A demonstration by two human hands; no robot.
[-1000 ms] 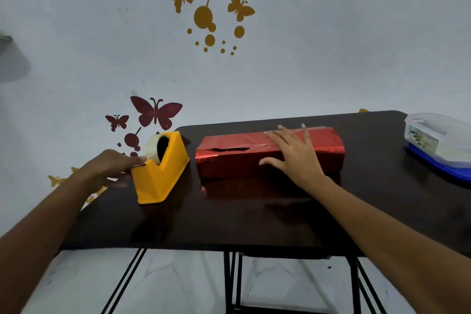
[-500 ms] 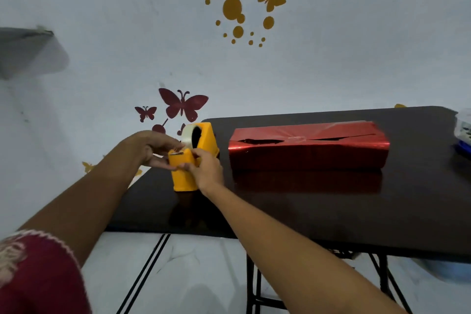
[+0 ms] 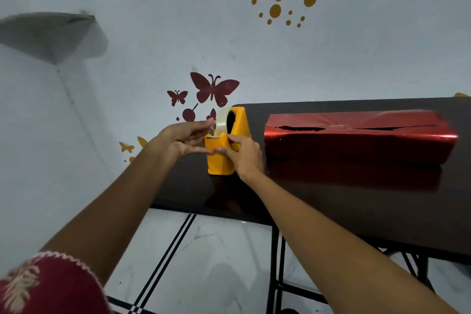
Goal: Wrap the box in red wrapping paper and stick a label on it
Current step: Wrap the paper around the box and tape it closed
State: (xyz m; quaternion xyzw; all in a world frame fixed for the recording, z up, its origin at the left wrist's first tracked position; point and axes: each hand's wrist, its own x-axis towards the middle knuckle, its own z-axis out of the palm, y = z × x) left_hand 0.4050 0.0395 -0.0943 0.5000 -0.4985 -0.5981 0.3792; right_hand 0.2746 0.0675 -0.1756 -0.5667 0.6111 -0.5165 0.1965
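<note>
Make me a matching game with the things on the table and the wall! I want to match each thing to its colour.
Things:
1. tape dispenser
2. wrapped box
3. table
4. tape roll

Colours:
A. shiny red
B. clear, whitish
C. yellow-orange
D. dark brown, almost black

Pairs: 1-C, 2-A, 3-D, 4-B

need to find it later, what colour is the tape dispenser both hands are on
Yellow-orange, holding a clear tape roll; the tape dispenser shows in the head view.
</note>
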